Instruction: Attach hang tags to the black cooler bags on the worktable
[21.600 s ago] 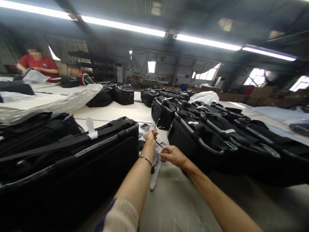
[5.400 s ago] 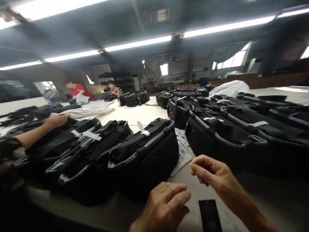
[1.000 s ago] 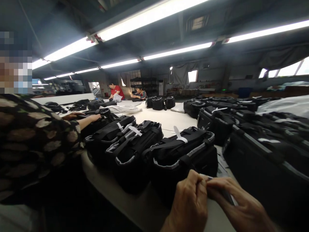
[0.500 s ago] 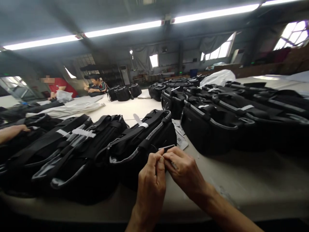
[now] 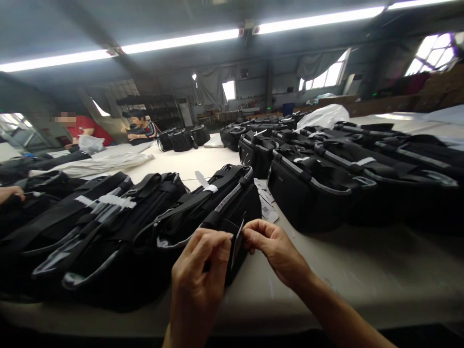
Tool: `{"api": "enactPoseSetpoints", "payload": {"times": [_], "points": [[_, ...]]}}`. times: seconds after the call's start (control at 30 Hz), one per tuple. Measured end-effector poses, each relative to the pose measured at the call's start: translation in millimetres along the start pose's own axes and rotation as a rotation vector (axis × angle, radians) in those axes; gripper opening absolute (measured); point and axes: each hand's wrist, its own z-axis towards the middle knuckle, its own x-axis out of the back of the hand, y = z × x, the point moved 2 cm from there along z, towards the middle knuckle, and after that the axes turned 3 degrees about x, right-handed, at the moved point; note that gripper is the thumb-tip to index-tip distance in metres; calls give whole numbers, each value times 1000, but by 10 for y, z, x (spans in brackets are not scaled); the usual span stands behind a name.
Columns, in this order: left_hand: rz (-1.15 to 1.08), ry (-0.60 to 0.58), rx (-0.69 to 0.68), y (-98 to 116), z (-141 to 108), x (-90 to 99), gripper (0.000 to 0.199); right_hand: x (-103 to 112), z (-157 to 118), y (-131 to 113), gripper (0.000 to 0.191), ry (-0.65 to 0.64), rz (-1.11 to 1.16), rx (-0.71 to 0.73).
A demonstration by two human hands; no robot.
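A thin hang tag (image 5: pixel 237 244) shows nearly edge-on between my hands, in front of the end of a black bag (image 5: pixel 250 203) with grey-edged trim. My left hand (image 5: pixel 199 270) is closed in a pinch left of the tag, and a small pale bit shows at its fingertips. On the tag's other side, my right hand (image 5: pixel 273 244) is pinched too, its fingertips against or very near the tag's edge. What either pinch holds is too small to make out. A white band (image 5: pixel 209 187) wraps the bag's handle.
More black bags (image 5: pixel 308 183) crowd the table (image 5: pixel 326 275) on the right, and others (image 5: pixel 108 232) stand at left. Printed tags (image 5: pixel 267 209) lie between them. Another person's hand (image 5: pixel 12 193) reaches in at left. Two people work farther back. White plastic (image 5: pixel 324 116) lies behind.
My hands were pinched together; now they are a little apart, the left having moved left and down. The hang tag has turned edge-on. The other person's hand has shifted left.
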Motion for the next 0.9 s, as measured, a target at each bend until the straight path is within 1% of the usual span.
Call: {"api": "enactPoseSetpoints", "payload": {"times": [0.03, 0.1, 0.13, 0.2, 0.27, 0.33, 0.43, 0.6, 0.77, 0.9], "points": [[-30, -9, 7, 7, 1, 6, 12, -9, -1, -9, 36, 9, -42, 15], [-58, -80, 6, 9, 0, -14, 13, -29, -5, -33, 35, 8, -89, 35], [-48, -113, -1, 4, -3, -36, 13, -39, -10, -44, 34, 4, -73, 33], [31, -146, 2, -25, -15, -85, 15, -60, -22, -61, 32, -5, 38, -10], [129, -143, 30, -64, -29, -124, 16, -82, -40, -70, 32, -7, 184, -81], [178, -135, 56, -91, -42, -143, 18, -102, -58, -79, 33, 0, 280, -134], [130, -138, 69, -96, -52, -145, 19, -126, -71, -93, 33, 20, 334, -139], [29, -107, 84, -86, -54, -143, 17, -182, -69, -67, 33, 24, 359, -121], [5, -87, 109, -104, -60, -147, 19, -224, -76, -27, 31, 32, 327, -55], [4, -56, 82, -104, -70, -157, 18, -231, -79, -28, 31, 49, 298, -49]]}}
